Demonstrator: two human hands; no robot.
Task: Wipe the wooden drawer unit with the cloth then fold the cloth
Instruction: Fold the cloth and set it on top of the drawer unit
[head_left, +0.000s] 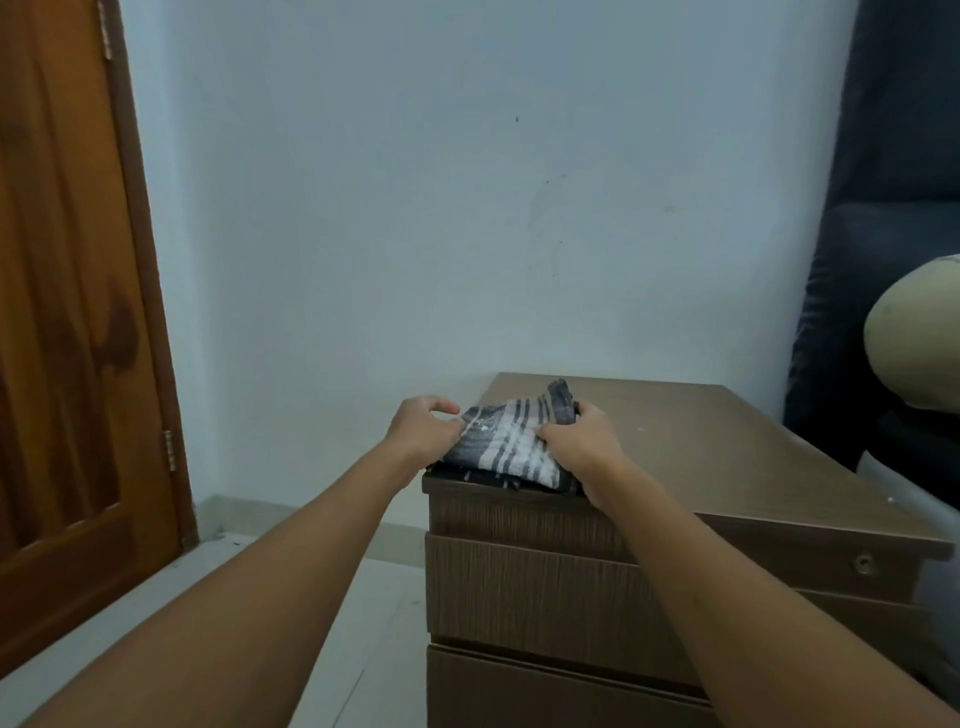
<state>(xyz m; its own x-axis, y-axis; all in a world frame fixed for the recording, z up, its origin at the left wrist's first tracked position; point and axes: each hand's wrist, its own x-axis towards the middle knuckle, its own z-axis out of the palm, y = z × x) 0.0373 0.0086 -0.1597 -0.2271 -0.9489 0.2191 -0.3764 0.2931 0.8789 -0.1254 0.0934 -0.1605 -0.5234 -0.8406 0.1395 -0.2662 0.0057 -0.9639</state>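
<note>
Gripping the cloth (506, 449) from both sides, the two hands meet at the near left corner of the wooden drawer unit (717, 452). The right hand (579, 452) lays its thumb on top of the fabric and curls its fingers (584, 413) round the far right edge, bunching it. The left hand (421, 431) has its fingers curled in at the cloth's left edge and seems to pinch it, though the contact is partly hidden. Between the two sets of fingers the grey-and-white striped cloth lies partly folded on the unit's top, one dark corner sticking up just beyond the right fingertips. Below the fingers run the drawer fronts (519, 587), with a small round lock (863, 562) well right of the right hand. Left of the left fingers stands a brown door (67, 312); beyond both hands is a pale wall (415, 208), and far right a dark seat (883, 182) with a cream cushion (919, 343).
</note>
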